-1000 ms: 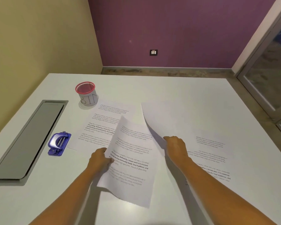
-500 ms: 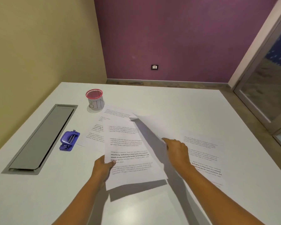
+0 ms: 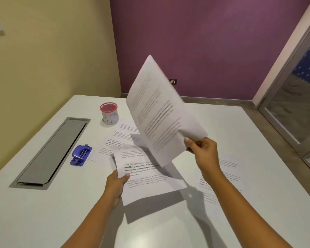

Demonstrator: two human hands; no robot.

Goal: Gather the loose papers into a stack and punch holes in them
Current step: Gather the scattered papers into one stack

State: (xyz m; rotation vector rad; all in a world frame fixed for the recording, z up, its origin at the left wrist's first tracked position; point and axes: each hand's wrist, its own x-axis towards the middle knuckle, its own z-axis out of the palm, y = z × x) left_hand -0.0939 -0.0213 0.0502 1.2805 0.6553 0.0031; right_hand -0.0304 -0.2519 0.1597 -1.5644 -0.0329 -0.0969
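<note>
Head view, the only one on offer. The right hand pinches a raised sheet by its lower corner, thumb on the near face and fingers curled behind. The page stands tilted up and away above that grip, its print blurred.

Below and to the left of it, the left hand grips a lower sheet at its left edge, thumb on top. That page floats just off the table, judging by the shadow beneath it. Whether it is one page or several, I cannot tell.

So where are we? Gathering is partway through, I'd say: two sheets in hand, not yet squared together. Beyond the left-hand grip, loose pages lie overlapped on the table. Out past the right wrist, a printed page lies flat, apart from the rest. All of those have yet to join the stack.

The hole punch sits well to the left of the left hand, with no paper in it, so punching hasn't begun. Farther off, a red-rimmed cup marked BIN and a grey hatch play no part.
</note>
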